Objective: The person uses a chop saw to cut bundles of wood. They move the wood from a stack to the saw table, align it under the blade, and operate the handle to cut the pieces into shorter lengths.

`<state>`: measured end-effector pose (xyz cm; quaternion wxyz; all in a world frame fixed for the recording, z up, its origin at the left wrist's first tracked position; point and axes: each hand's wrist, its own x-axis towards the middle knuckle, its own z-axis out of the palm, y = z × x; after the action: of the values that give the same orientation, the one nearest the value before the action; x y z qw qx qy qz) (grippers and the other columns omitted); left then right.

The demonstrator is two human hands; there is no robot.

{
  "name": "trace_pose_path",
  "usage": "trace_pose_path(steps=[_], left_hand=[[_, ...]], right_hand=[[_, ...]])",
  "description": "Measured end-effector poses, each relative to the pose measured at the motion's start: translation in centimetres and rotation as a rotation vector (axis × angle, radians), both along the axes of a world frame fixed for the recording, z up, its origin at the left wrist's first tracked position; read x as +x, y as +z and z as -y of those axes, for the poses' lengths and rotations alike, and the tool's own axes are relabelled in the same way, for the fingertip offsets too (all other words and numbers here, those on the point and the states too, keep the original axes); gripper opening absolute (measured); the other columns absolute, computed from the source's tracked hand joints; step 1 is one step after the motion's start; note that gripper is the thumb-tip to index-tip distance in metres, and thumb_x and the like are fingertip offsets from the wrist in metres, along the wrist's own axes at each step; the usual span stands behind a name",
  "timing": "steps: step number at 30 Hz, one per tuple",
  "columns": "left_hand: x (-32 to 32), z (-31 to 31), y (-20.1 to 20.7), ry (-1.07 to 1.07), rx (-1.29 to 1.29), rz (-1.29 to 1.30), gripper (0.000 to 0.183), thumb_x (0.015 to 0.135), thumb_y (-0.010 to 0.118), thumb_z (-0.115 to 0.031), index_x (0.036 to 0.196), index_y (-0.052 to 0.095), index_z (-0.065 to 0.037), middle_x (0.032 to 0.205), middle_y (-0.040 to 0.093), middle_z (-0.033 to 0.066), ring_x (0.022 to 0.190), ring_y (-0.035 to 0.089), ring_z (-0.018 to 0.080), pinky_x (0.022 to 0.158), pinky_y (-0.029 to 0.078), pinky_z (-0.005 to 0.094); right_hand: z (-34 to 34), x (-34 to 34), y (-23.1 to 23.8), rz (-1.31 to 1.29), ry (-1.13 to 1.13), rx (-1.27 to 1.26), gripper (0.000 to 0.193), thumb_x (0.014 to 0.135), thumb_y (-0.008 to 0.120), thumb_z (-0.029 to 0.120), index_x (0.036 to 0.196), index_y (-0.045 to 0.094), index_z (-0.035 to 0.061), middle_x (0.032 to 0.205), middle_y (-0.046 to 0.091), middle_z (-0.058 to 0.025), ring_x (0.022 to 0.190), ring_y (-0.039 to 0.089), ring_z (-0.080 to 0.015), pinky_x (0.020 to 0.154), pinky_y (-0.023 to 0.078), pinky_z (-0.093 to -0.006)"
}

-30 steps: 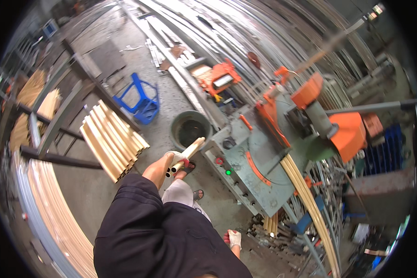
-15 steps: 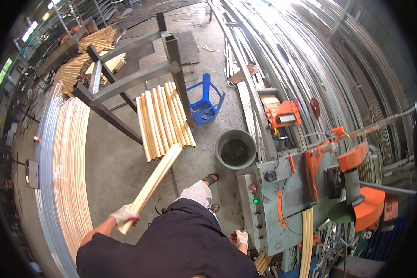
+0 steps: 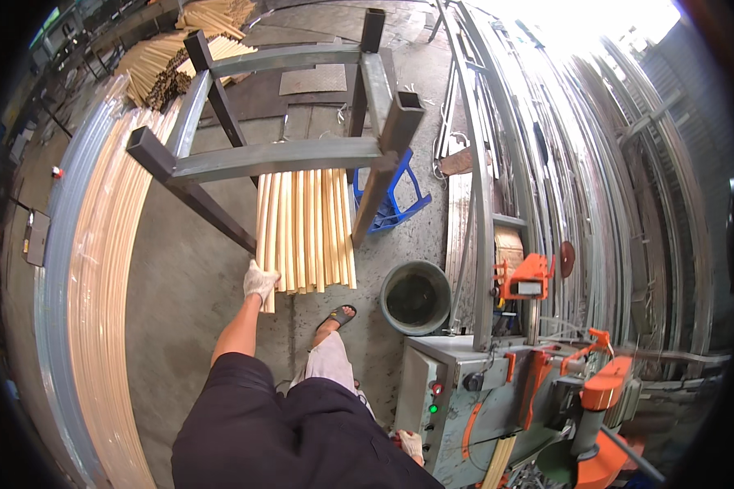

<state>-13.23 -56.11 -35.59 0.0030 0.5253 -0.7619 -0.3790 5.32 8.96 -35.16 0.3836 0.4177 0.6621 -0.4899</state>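
Note:
My left hand [image 3: 261, 282], in a white glove, is closed around the near end of a gold-coloured metal tube [image 3: 269, 303] at the left side of a row. The other gold tubes [image 3: 318, 236] lie side by side within a dark steel frame [image 3: 277, 163], their near ends uneven. My right hand [image 3: 410, 445], also gloved with a red palm side, is beside the front edge of a grey cutting saw [image 3: 440, 359]. Its fingers look curled, and whatever they may hold is hidden.
A round dark bucket [image 3: 416, 329] stands right of my foot. A blue plastic stool [image 3: 404, 213] is behind the frame's right leg. Plastic-wrapped long tubes [image 3: 110, 326] lie along the left. Metal profiles [image 3: 579, 179] fill racks at right. Orange saw guards [image 3: 607, 383] rise over the machine.
My left hand has moved forward and right, bringing its tubes from a slant beside me to the row's left side. I have stepped toward the frame. My right hand stays beside the saw.

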Motion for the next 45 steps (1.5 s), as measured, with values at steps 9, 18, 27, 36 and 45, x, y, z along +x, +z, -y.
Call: trace_pose_path(steps=[9,18,27,36,45], left_hand=[[-6.0,6.4,-13.7,0.088,-0.029,0.174,0.079,0.072,0.08,-0.031,0.138,0.048,-0.001,0.113,0.071,0.03,0.106,0.069,0.0463,0.093,0.056,0.0512],[-6.5,8.0,-18.7,-0.113,-0.212,0.385,0.067,0.075,0.08,-0.037,0.134,0.064,-0.009,0.136,0.065,0.0162,0.12,0.063,0.0421,0.104,0.052,0.048],[-5.4,8.1,-16.5,-0.887,-0.28,0.884,0.038,0.088,0.067,-0.033,0.112,0.079,-0.005,0.123,0.074,0.0148,0.114,0.071,0.0316,0.097,0.057,0.0422],[-16.8,-33.8,7.0,-2.051,0.086,0.03,0.021,0.088,0.067,-0.025,0.097,0.074,-0.008,0.091,0.073,0.0181,0.091,0.07,0.0413,0.081,0.055,0.0512],[-1.9,-82.8,5.5,-2.834,0.003,-0.966,0.034,0.091,0.067,-0.027,0.121,0.066,-0.009,0.13,0.061,0.0117,0.128,0.054,0.0311,0.111,0.041,0.047]], right_hand=[[1.7,-6.4,1.6,0.107,-0.029,0.098,0.02,0.095,0.066,0.013,0.103,0.068,-0.0046,0.081,0.071,-0.0114,0.064,0.072,-0.0225,0.055,0.058,-0.0346],[7.0,-10.0,1.8,0.17,-0.001,0.085,0.017,0.094,0.068,0.012,0.1,0.068,-0.0037,0.078,0.069,-0.0098,0.058,0.065,-0.0184,0.051,0.052,-0.0322],[5.7,-7.1,2.0,0.063,0.209,0.302,0.029,0.092,0.068,0.029,0.095,0.075,0.0014,0.078,0.075,-0.0084,0.065,0.071,-0.0176,0.056,0.055,-0.034],[8.7,13.2,0.9,0.148,-0.677,0.197,0.031,0.093,0.07,0.029,0.105,0.072,0.0,0.09,0.076,-0.0103,0.067,0.071,-0.0183,0.056,0.057,-0.0336],[9.2,17.2,5.2,0.171,-1.067,0.018,0.028,0.096,0.065,0.023,0.111,0.071,0.0006,0.084,0.074,-0.01,0.067,0.071,-0.0209,0.057,0.056,-0.0353]])
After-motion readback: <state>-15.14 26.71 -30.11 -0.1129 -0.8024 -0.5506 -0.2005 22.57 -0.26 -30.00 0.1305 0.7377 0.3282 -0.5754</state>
